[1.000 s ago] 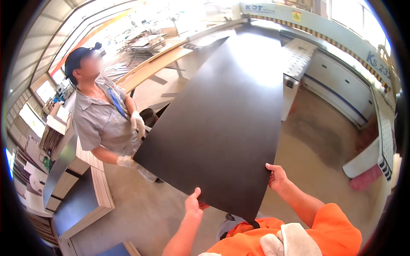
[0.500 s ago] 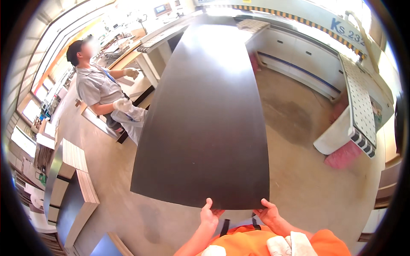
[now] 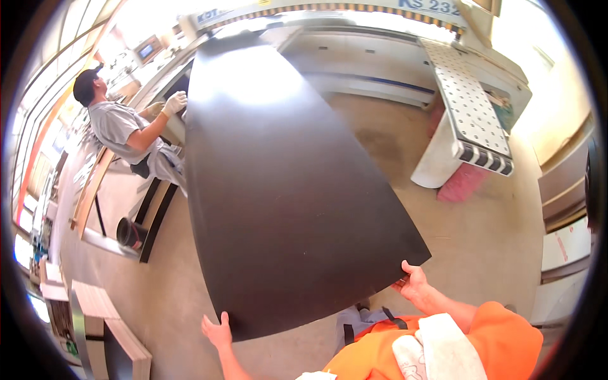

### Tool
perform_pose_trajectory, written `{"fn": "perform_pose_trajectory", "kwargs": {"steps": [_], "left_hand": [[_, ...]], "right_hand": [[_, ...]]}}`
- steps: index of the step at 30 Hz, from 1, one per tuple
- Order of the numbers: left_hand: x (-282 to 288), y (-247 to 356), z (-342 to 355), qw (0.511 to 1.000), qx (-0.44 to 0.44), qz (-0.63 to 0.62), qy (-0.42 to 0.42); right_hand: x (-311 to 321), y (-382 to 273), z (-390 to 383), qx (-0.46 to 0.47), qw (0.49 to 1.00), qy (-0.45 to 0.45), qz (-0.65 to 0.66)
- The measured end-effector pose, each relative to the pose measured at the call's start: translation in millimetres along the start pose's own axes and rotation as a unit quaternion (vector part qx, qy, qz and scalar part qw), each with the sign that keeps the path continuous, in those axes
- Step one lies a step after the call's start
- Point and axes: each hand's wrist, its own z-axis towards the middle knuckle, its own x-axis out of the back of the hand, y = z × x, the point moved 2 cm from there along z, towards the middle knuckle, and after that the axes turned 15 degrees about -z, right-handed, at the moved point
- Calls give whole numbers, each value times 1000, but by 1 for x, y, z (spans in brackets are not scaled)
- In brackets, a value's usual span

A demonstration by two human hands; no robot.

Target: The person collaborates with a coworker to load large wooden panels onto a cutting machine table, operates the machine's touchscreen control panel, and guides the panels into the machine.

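Note:
A long black panel [image 3: 272,209] stretches from me toward the machine, its far end at the machine's table. My right hand [image 3: 413,283] grips the near edge by the right corner, thumb on top and fingers underneath. At the near left corner is my left hand [image 3: 218,332], its thumb against the panel's edge and its fingers stretched apart outside it. A co-worker [image 3: 126,123] in a grey shirt and white gloves stands along the panel's left side, a gloved hand raised close to its edge.
A large white machine [image 3: 367,60] spans the back, with a perforated support table [image 3: 465,95] and a pink bag [image 3: 464,182] on the right. Stacked boards [image 3: 117,329] stand at the lower left. A dark bucket [image 3: 130,233] sits left of the panel, and more sheets [image 3: 565,244] line the right.
The panel has turned, its far end swinging left and its near right corner moving right. My left hand has shifted to the left corner. The co-worker has raised a hand toward the panel.

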Motion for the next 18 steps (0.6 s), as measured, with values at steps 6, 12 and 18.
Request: {"fn": "perform_pose_trajectory", "kwargs": {"steps": [6, 12, 18], "left_hand": [[-36, 68, -42, 805, 346, -431, -216], [-89, 209, -153, 792, 324, -468, -221], [-189, 334, -273, 774, 374, -460, -224]], "right_hand": [[57, -63, 5, 37, 999, 6, 20], [150, -190, 41, 128, 989, 54, 57], [262, -307, 83, 192, 975, -21, 108]]}}
